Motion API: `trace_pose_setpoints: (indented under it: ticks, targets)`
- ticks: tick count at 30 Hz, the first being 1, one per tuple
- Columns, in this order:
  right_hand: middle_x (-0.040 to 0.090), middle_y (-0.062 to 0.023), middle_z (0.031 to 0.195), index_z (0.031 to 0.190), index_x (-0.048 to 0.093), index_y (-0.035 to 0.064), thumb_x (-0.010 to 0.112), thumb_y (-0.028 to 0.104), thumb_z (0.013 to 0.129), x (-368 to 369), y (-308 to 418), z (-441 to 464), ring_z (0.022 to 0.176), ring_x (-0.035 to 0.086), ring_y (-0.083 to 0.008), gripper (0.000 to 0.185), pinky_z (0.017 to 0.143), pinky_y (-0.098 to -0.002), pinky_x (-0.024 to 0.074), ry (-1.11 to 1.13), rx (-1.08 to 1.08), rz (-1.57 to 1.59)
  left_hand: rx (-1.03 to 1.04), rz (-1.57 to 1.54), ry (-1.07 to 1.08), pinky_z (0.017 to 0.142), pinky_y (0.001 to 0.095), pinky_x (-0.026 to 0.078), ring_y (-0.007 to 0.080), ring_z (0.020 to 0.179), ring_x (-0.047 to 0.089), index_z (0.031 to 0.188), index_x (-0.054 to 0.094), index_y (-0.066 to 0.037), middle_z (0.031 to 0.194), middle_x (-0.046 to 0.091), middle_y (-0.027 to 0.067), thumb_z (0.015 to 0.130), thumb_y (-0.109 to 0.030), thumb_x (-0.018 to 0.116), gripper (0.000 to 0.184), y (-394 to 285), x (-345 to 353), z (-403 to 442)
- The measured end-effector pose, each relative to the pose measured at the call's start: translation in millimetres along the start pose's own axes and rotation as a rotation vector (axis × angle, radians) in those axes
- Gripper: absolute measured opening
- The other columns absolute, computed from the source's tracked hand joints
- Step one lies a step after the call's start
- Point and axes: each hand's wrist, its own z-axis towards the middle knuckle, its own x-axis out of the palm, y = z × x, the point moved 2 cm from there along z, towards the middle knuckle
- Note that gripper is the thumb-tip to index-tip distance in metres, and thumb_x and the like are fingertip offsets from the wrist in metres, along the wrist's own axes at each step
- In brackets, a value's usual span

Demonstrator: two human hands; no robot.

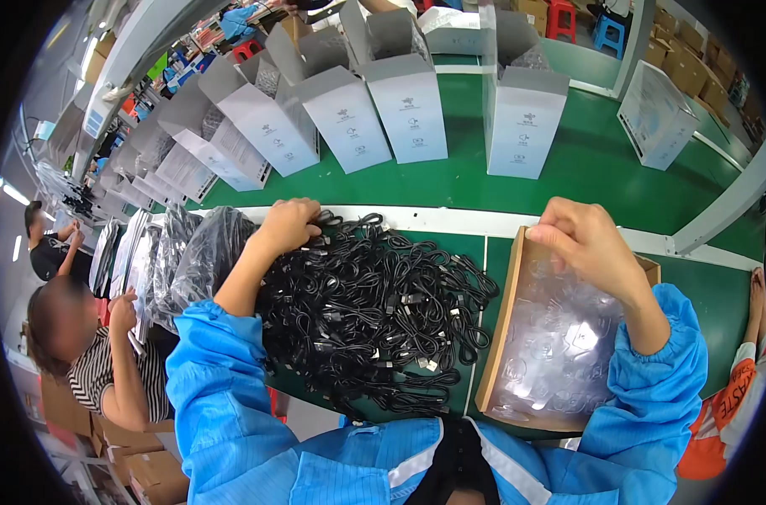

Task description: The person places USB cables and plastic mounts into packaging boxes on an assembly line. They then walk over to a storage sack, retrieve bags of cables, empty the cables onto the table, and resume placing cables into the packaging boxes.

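A wide heap of black USB cables (374,311), many coiled and tied, lies on the green table before me. My left hand (288,225) is at the far left of this heap, its fingers closed on a black cable there; the fingertips are partly hidden. To the right of the heap is a shallow cardboard box (499,345) with clear plastic pieces (559,345) inside. Above the far part of that box, my right hand (586,244) has its thumb and fingers pressed together. Whatever sits in that pinch cannot be made out.
White cartons with raised flaps, such as this one (412,118), line the far bench beyond a white rail (450,219). Clear plastic bags (210,257) sit left of the cables. Two people sit at the left; another person's hands (758,303) show at the right edge.
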Motion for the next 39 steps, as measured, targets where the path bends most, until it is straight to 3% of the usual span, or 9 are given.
trace_pose_setpoints:
  ticks: [5,9,13,20,24,26,30,35,39]
  targets:
    - [0.059,-0.0069,0.068,0.109,0.051,0.0008,0.057,0.013,0.090,26.0,0.3,1.7,0.056,0.058,-0.0129,0.023,0.054,-0.0255,0.0484,0.182,0.016,0.683,-0.049,-0.233,-0.288,0.071,0.0403,0.049,0.0297,0.080,0.063,0.102,0.061,-0.004,0.087,0.063,0.0163,0.081,-0.021,0.063,0.027,-43.7,-33.2,4.8]
    - [0.059,-0.0077,0.073,0.126,0.041,0.0023,0.056,0.008,0.090,42.6,20.7,2.3,0.058,0.058,-0.0126,0.039,0.056,-0.0248,0.0502,0.206,-0.023,0.904,0.101,-1.084,-0.044,0.067,0.0302,0.050,0.0172,0.076,0.060,0.114,0.057,-0.002,0.088,0.065,0.0091,0.092,-0.027,0.053,0.033,-113.1,-39.1,7.7]
    - [0.060,-0.0101,0.078,0.136,0.032,0.0058,0.055,0.001,0.088,54.5,30.5,-0.1,0.063,0.060,-0.0130,0.054,0.059,-0.0250,0.0506,0.122,0.077,0.936,-0.091,-1.824,0.319,0.077,0.0269,0.048,0.0136,0.086,0.057,0.130,0.045,0.001,0.099,0.060,0.0066,0.094,-0.031,0.052,0.049,-202.7,-41.6,-13.7]
    - [0.062,-0.0108,0.082,0.141,0.026,0.0082,0.053,-0.001,0.088,66.1,38.7,0.6,0.068,0.061,-0.0140,0.060,0.065,-0.0258,0.0506,0.018,-0.026,0.844,0.117,-1.527,0.052,0.070,0.0296,0.052,0.0171,0.092,0.060,0.129,0.045,0.001,0.107,0.061,0.0111,0.092,-0.029,0.055,0.049,-170.2,-52.9,0.4]
    - [0.062,-0.0096,0.082,0.139,0.029,0.0070,0.053,0.002,0.090,68.6,36.5,6.2,0.071,0.062,-0.0139,0.055,0.067,-0.0259,0.0499,0.018,-0.076,0.839,0.139,-0.805,-1.097,0.070,0.0267,0.048,0.0135,0.083,0.059,0.121,0.056,-0.007,0.097,0.062,0.0047,0.092,-0.011,0.052,0.029,-44.8,-122.3,35.4]
    - [0.062,-0.0087,0.082,0.136,0.034,0.0064,0.053,0.002,0.090,71.2,30.2,10.9,0.072,0.062,-0.0130,0.050,0.068,-0.0259,0.0494,0.064,-0.024,0.787,0.044,-0.377,-1.287,0.074,0.0322,0.047,0.0228,0.086,0.060,0.117,0.057,-0.008,0.100,0.062,0.0100,0.091,-0.011,0.053,0.027,32.7,-147.7,51.6]
    - [0.063,-0.0082,0.082,0.130,0.041,0.0051,0.052,0.002,0.090,76.7,30.6,12.3,0.072,0.062,-0.0125,0.042,0.068,-0.0249,0.0489,0.146,-0.040,0.783,-0.045,0.154,-1.057,0.075,0.0378,0.047,0.0334,0.088,0.059,0.113,0.057,-0.009,0.100,0.061,0.0172,0.089,-0.012,0.052,0.024,106.2,-125.6,49.3]
    - [0.063,-0.0081,0.082,0.128,0.043,0.0048,0.051,0.002,0.090,79.0,30.9,17.5,0.072,0.062,-0.0122,0.039,0.067,-0.0243,0.0484,0.142,-0.071,0.767,0.041,-0.067,-1.023,0.074,0.0404,0.046,0.0341,0.089,0.059,0.108,0.058,-0.009,0.097,0.061,0.0171,0.089,-0.014,0.051,0.021,80.8,-107.2,28.3]
    - [0.062,-0.0079,0.081,0.127,0.044,0.0046,0.051,0.001,0.090,83.5,34.9,22.0,0.071,0.062,-0.0123,0.038,0.066,-0.0244,0.0489,0.155,-0.059,0.777,-0.287,-0.266,-0.700,0.075,0.0408,0.046,0.0354,0.091,0.058,0.101,0.058,-0.008,0.095,0.061,0.0183,0.088,-0.015,0.052,0.016,96.9,-110.8,37.0]
